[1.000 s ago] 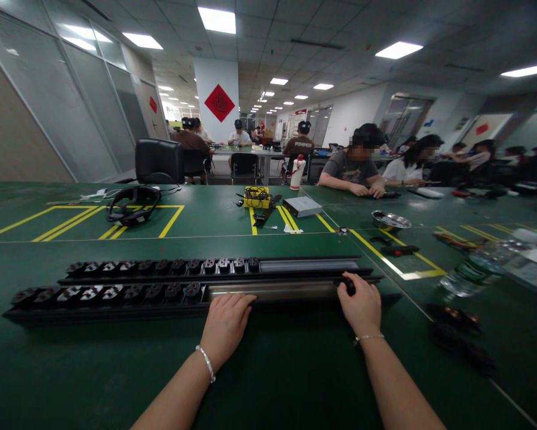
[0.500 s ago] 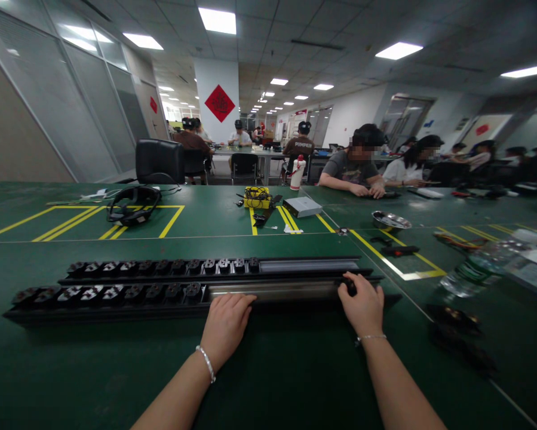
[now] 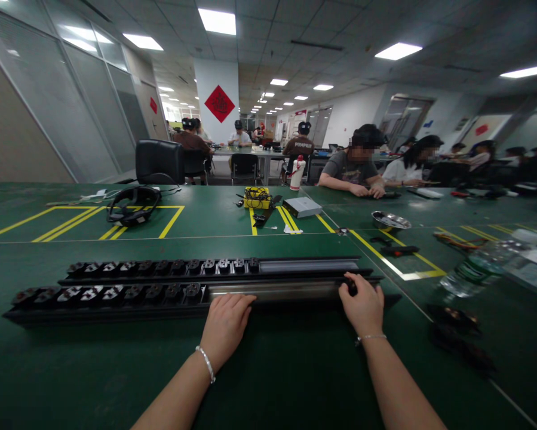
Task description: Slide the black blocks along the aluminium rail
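Observation:
Two long black power strip housings lie side by side across the table. Black socket modules [image 3: 134,292] fill the left part of the near housing [image 3: 290,292]; its right stretch shows a bare metallic channel. The far housing [image 3: 310,264] carries a similar row of modules [image 3: 160,267]. My left hand [image 3: 227,319] is closed over the front edge of the near housing, just right of its last module; the thumb is hidden. Near that housing's right end, my right hand [image 3: 364,304] pinches a small black socket module [image 3: 351,288], partly covered by the fingers.
Loose black parts [image 3: 460,340] and a water bottle [image 3: 478,269] are on the right. Farther back stand a metal bowl [image 3: 391,221], a grey box [image 3: 302,206], a yellow box with cables [image 3: 257,197] and a black headset [image 3: 134,205]. Co-workers sit across the table.

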Action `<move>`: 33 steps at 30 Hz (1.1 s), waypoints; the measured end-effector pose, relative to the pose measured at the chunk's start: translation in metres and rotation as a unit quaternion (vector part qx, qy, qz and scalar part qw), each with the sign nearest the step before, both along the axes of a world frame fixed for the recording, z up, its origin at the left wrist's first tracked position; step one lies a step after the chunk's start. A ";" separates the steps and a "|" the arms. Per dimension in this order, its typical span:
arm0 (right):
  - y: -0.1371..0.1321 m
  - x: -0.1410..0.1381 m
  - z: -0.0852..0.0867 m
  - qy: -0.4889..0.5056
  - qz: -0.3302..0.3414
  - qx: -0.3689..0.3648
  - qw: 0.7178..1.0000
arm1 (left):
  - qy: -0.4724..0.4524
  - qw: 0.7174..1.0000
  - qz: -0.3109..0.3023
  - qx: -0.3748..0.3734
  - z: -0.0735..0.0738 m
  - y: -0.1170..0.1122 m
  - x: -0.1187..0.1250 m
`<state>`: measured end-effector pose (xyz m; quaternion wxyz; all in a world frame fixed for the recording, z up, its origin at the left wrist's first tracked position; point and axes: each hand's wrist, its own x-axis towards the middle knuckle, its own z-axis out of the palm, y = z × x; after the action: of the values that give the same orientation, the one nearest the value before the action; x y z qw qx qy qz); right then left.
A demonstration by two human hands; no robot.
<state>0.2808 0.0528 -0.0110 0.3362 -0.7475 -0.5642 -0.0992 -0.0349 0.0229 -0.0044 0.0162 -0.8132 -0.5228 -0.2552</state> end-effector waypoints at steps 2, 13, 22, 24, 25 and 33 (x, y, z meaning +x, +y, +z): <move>0.000 0.000 0.000 0.000 -0.001 0.003 1.000 | 0.000 1.000 0.001 -0.001 0.000 0.000 0.000; 0.000 -0.001 0.000 0.011 -0.014 0.010 1.000 | 0.003 1.000 0.000 0.013 0.001 0.000 0.001; -0.001 -0.002 0.002 0.020 -0.017 -0.003 1.000 | -0.004 1.000 -0.001 0.008 -0.001 0.001 0.000; -0.001 -0.002 0.002 0.024 -0.018 -0.001 1.000 | -0.005 1.000 -0.003 0.008 -0.003 0.001 -0.001; -0.001 -0.002 0.002 0.026 -0.019 0.000 0.999 | -0.005 1.000 -0.004 0.008 -0.003 0.001 -0.001; 0.000 0.001 0.002 0.021 -0.017 -0.007 1.000 | 0.000 1.000 -0.002 0.006 -0.001 0.001 0.000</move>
<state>0.2821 0.0527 -0.0094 0.3413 -0.7612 -0.5449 -0.0850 -0.0352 0.0235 -0.0053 0.0206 -0.8141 -0.5194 -0.2588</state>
